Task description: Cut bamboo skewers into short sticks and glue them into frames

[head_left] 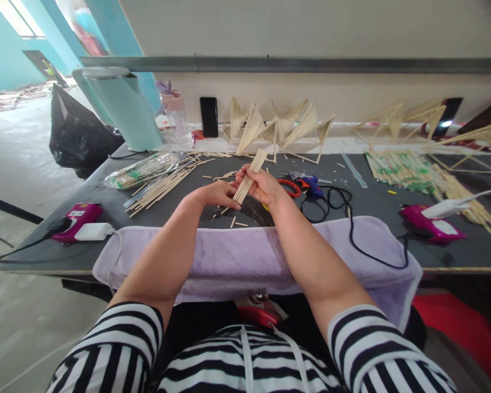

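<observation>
Above the tabletop (368,203), left hand (217,194) and right hand (265,186) close fingers on sticks (243,190), probably light, snappable, best gripped mid-length.

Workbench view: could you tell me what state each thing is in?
Stick bundle: held, slanted
Left hand: closed on the bundle
Right hand: closed on the bundle
Loose sticks: spread, unwrapped
Stick models: standing, assembled
Smartphone: upright, unlit
Kettle: upright, lid closed
Water bottle: upright
Glue gun: lying down, unheld
Lavender towel: draped over the table edge
Left power strip: white adapter inserted
Right power strip: white charger inserted
</observation>
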Demonstrator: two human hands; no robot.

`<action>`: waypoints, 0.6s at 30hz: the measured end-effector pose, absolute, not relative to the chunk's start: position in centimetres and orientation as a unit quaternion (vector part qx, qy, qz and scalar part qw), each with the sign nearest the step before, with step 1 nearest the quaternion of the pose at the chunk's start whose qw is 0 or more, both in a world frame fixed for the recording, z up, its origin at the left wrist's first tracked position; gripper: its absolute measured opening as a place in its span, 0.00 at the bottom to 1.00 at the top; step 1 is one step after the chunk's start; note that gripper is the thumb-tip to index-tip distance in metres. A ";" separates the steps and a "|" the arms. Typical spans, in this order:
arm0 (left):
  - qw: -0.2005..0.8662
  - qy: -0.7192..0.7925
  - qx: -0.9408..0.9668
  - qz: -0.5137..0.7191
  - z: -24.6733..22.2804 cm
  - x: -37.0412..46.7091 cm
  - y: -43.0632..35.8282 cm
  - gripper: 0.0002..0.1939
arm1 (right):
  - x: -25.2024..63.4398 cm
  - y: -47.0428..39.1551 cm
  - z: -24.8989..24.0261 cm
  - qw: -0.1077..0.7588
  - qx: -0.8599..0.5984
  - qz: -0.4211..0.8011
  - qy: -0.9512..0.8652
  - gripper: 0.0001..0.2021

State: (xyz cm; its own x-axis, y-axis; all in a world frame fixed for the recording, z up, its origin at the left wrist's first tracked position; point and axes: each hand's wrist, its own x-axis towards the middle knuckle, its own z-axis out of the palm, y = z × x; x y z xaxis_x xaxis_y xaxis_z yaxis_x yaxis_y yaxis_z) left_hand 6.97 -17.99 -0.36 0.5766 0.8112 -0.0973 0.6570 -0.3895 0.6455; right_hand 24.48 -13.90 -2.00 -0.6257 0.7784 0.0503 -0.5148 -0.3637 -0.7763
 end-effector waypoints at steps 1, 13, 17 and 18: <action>0.319 0.442 0.830 0.119 -0.4 7.0 -18.0 0.13 | 24.5 -13.9 -2.0 0.400 -0.165 0.809 -0.398 0.06; 0.304 0.459 0.825 0.128 -0.1 7.2 -18.3 0.14 | 24.5 -13.6 -2.3 0.408 -0.170 0.804 -0.397 0.05; 0.302 0.459 0.827 0.120 -0.1 7.3 -18.4 0.14 | 24.4 -13.7 -2.2 0.410 -0.164 0.804 -0.398 0.07; 0.310 0.458 0.825 0.119 0.0 7.1 -18.4 0.13 | 24.3 -13.8 -2.2 0.410 -0.166 0.802 -0.401 0.07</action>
